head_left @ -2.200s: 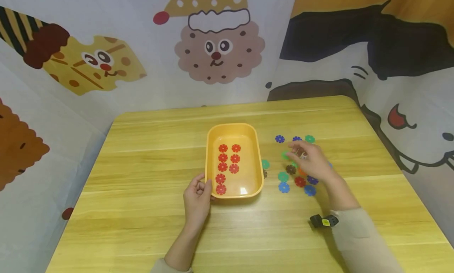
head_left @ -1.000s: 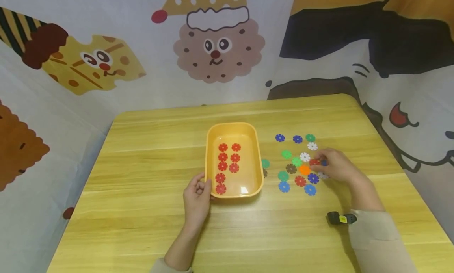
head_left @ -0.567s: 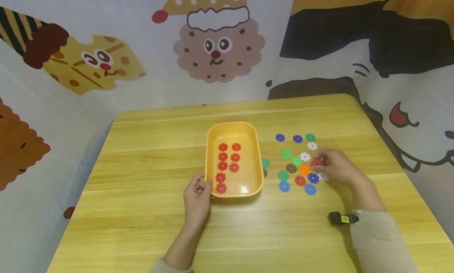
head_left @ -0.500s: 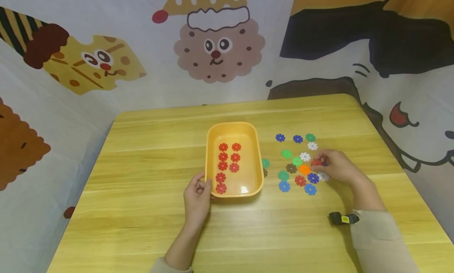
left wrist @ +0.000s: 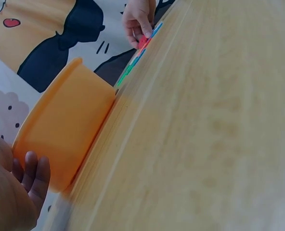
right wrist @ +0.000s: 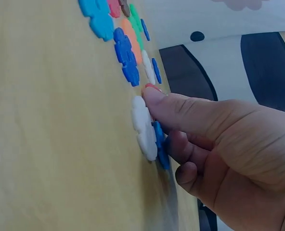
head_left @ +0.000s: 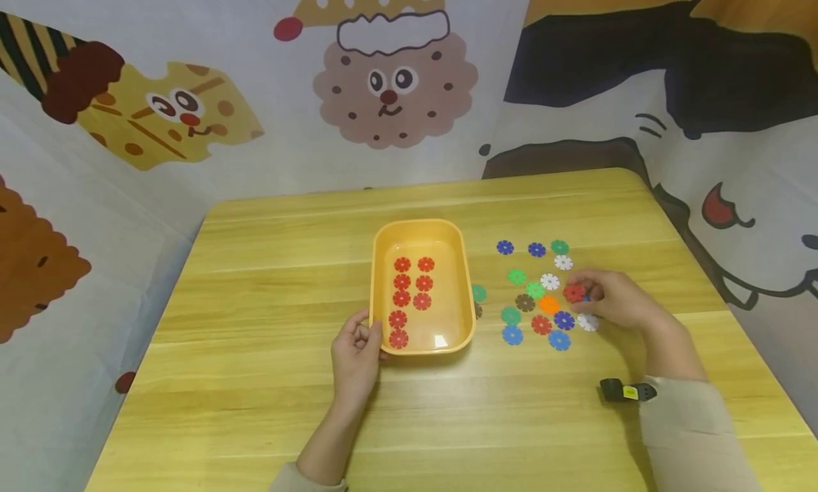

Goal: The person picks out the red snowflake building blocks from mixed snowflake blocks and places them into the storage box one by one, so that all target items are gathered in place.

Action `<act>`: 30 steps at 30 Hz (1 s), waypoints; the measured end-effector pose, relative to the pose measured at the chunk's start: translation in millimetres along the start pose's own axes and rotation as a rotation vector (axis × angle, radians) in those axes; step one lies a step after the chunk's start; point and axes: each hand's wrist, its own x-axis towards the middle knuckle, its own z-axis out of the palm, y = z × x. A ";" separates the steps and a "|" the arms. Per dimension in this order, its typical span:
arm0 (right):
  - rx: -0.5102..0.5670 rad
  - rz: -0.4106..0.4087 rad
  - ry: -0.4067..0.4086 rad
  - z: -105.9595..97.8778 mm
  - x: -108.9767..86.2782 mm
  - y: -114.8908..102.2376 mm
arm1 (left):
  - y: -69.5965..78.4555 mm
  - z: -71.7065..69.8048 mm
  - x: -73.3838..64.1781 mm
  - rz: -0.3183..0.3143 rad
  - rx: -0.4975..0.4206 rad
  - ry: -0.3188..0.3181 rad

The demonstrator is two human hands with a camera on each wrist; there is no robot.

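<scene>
At the lower left corner of a yellow-orange tray [head_left: 471, 314], my left hand [head_left: 355, 364] grips the rim, its thumb at the edge and fingers against the outer wall. Several red flower-shaped plastic discs [head_left: 401, 282] lie inside the tray in two columns. To the right, my right hand [head_left: 616, 300] pinches a red disc [head_left: 574, 292] between thumb and fingers, tilted up off the table. A blue disc [right wrist: 161, 144] and a white disc [right wrist: 143, 127] lie just beneath that hand in the right wrist view.
Several loose discs, among them an orange disc [head_left: 549, 304], a brown disc [head_left: 525, 302] and another red disc [head_left: 541, 325], spread over the wooden table [head_left: 268, 279] right of the tray. Two are partly hidden by the tray's right edge. A cartoon-printed cloth [head_left: 268, 123] hangs behind.
My right hand moved right from above the middle of the loose discs, and took hold of a red disc, now lifted and tilted. My left hand and the tray stay put.
</scene>
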 end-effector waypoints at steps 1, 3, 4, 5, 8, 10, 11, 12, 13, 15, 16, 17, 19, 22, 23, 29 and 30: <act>-0.002 -0.005 0.001 0.0 0.2 0.3 | 0.1 -0.1 -0.1 0.000 0.000 0.000; -0.003 -0.007 0.006 0.4 0.3 0.3 | 0.3 -0.2 -0.3 0.000 -0.002 0.000; -0.001 -0.004 0.010 0.6 0.4 -0.1 | 0.3 -0.2 -0.4 0.000 -0.005 -0.002; 0.000 -0.002 0.015 0.8 0.6 -0.4 | 0.5 -0.2 -0.4 0.000 -0.006 -0.003; -0.001 -0.002 0.030 1.8 1.3 -1.4 | 0.7 -0.1 -0.3 0.004 -0.011 -0.006; 0.006 -0.003 0.030 1.9 1.7 -2.4 | 0.5 0.0 -0.1 0.006 -0.011 -0.007; 0.006 -0.007 0.028 2.1 1.9 -2.2 | 0.5 0.0 -0.1 0.007 -0.009 -0.006; 0.004 -0.013 0.025 2.1 2.0 -1.9 | 0.5 0.0 0.0 0.008 -0.006 -0.005; 0.002 -0.017 0.020 2.3 2.0 -1.4 | 0.4 0.0 0.1 0.008 -0.002 -0.004; 0.000 -0.022 0.014 2.2 1.7 -0.2 | 0.2 -0.1 0.1 0.008 0.001 -0.003; -0.003 -0.027 0.015 2.3 1.5 0.4 | 0.5 -0.2 0.1 0.007 0.002 -0.002; -0.014 -0.033 0.017 2.3 1.2 1.1 | 0.4 -0.3 0.1 0.006 0.004 -0.002; -0.023 -0.040 0.020 2.8 0.6 1.5 | 0.3 -0.5 0.1 0.001 0.003 -0.003; -0.017 -0.042 0.019 3.7 0.2 1.0 | 0.3 -0.7 -0.1 -0.006 0.001 -0.003; -0.012 -0.038 0.017 4.0 0.1 0.6 | 0.4 -0.7 -0.2 -0.008 0.002 -0.003; 0.030 -0.005 0.017 5.3 1.1 -2.3 | 2.3 -0.6 -0.6 -0.015 0.004 -0.003; 0.034 0.000 0.020 5.6 1.6 -3.0 | 2.6 -0.6 -0.7 -0.015 0.003 -0.002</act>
